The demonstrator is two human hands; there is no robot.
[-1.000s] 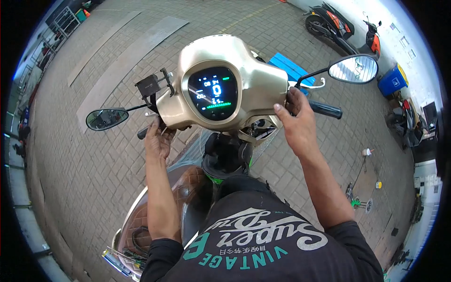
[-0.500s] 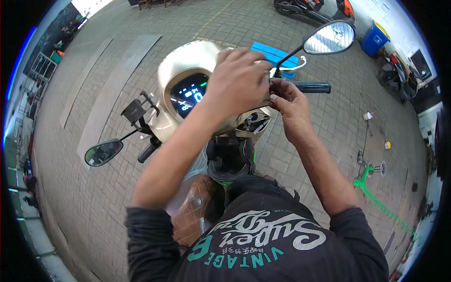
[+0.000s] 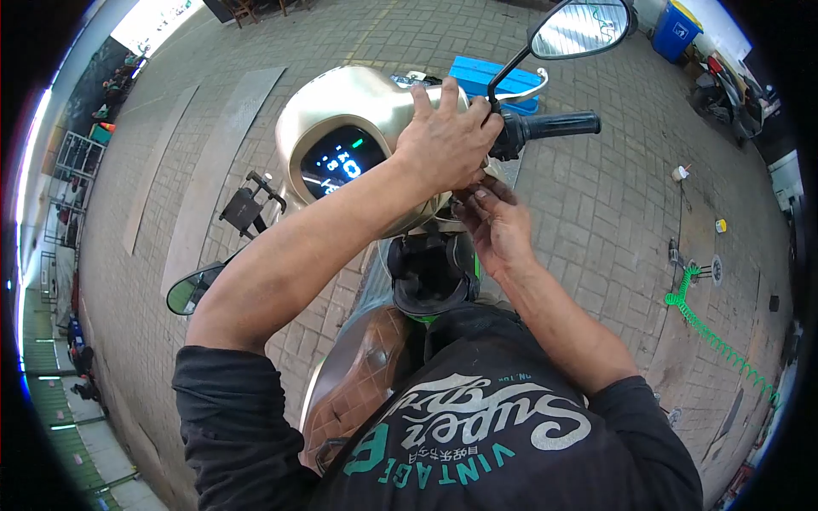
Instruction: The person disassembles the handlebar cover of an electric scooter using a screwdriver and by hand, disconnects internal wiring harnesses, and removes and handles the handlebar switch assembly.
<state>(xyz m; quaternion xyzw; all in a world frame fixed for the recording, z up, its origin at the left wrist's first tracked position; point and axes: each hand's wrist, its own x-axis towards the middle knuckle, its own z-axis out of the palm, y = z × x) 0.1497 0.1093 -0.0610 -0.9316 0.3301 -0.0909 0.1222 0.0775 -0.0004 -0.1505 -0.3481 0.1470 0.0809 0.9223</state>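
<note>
My left hand (image 3: 447,140) lies over the right side of the scooter's pale gold handlebar cover (image 3: 354,95), fingers spread across its top beside the black grip (image 3: 562,124). Just below it, under the cover's edge, my right hand (image 3: 498,226) has thumb and fingers drawn together. Whatever those fingertips hold is hidden. A lit round display (image 3: 345,162) shows left of my left wrist. The right mirror's stem rises close to my left fingertips.
A black helmet (image 3: 433,277) sits below the handlebar, in front of the brown quilted seat (image 3: 362,366). The right mirror (image 3: 582,30) juts out at the top. Behind the brake lever stands a blue box (image 3: 481,72). A green coiled hose (image 3: 716,332) lies on the paving at right.
My left hand has settled from a blurred, curled pose into spread fingers on the cover. My right hand has moved down and left, from beside the grip to below the cover. The view has shifted.
</note>
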